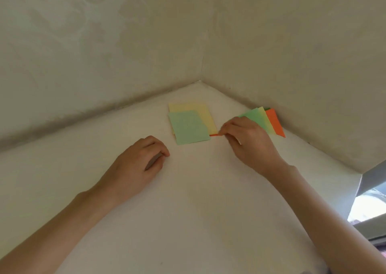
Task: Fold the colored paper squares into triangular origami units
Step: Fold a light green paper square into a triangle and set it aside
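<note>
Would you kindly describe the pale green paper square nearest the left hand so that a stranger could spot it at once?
Find the corner of the table where two walls meet. Of the two paper piles, take the one left of the right hand, which pinches an orange paper. The green paper square tops that pile, over a yellow sheet, not fanned like the others.

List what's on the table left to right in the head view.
left hand → green paper square → orange paper edge, pinched by the right hand → orange sheet by the right wall. Left out as overlapping: yellow sheet under the green square, fanned green and yellow sheets behind the right hand.
</note>
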Motion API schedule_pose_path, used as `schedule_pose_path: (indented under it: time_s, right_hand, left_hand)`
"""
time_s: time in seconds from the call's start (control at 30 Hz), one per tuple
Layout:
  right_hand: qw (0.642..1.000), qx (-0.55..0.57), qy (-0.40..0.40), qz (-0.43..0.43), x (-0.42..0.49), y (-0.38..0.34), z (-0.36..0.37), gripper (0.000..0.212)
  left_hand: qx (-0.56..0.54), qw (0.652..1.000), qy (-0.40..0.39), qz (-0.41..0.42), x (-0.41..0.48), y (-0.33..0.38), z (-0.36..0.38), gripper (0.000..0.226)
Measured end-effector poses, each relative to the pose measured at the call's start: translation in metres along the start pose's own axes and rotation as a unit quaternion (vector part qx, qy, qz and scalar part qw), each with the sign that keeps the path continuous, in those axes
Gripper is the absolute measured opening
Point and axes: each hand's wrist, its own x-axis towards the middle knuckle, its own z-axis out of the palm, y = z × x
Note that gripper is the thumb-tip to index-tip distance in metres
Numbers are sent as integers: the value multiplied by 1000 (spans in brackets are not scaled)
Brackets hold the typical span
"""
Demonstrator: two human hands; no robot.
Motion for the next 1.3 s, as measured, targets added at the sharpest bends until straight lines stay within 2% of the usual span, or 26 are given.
schedule_pose_path:
  time_s: [0.07,0.1,0.17,0.23,0.4,0.57,0.67,0.73,0.8,0.83,0.9,0.97,1.0,1.13,1.27,1.3]
  right_hand:
    - [999,43,-22,-10,14,-27,10,21]
    - [996,59,-61,11,19,-38,17,32]
    - [983,79,-140,95,28,-53,31,61]
    - [972,57,-162,159,32,-60,44,74]
    - [978,6,-99,184,28,-65,60,56]
    - [995,-38,16,90,26,-71,63,21]
    - [995,-10,66,79,29,-73,57,23]
    - [988,23,139,68,33,-74,43,23]
    - [972,140,168,86,34,-82,25,20]
    - [956,227,150,111,34,-88,18,19]
    - [908,375,74,169,33,-99,9,19]
    - [872,443,32,209,32,-105,7,22]
    - [859,460,22,225,32,-107,9,24]
    - [833,469,-14,292,33,-109,17,28]
    - [819,455,-72,343,32,-113,20,24]
    - [818,458,-98,335,31,-113,19,31]
  left_hand:
    - [17,1000,-6,-7,-6,-9,-9,27]
    - [25,1000,-9,-8,-9,-14,-13,28]
    - [31,999,-4,-9,-16,-22,-20,30]
    - [20,1000,5,-14,-22,-27,-22,29]
    - [22,999,16,-21,-22,-23,-21,25]
    - [35,999,16,-8,-25,-21,-21,34]
    - [54,998,25,-1,-24,-20,-21,34]
    - [38,997,68,-15,-23,-17,-24,34]
    - [-43,989,131,-44,-21,-11,-31,47]
    - [-111,981,145,-67,-19,-6,-35,55]
    - [-271,948,127,-112,-16,6,-44,70]
    - [-384,909,85,-140,-15,13,-48,69]
    - [-411,896,65,-154,-15,15,-48,60]
    - [-388,903,24,-183,-17,19,-45,18]
    - [-360,915,9,-184,-17,18,-37,13]
    - [-350,919,14,-182,-17,17,-35,14]
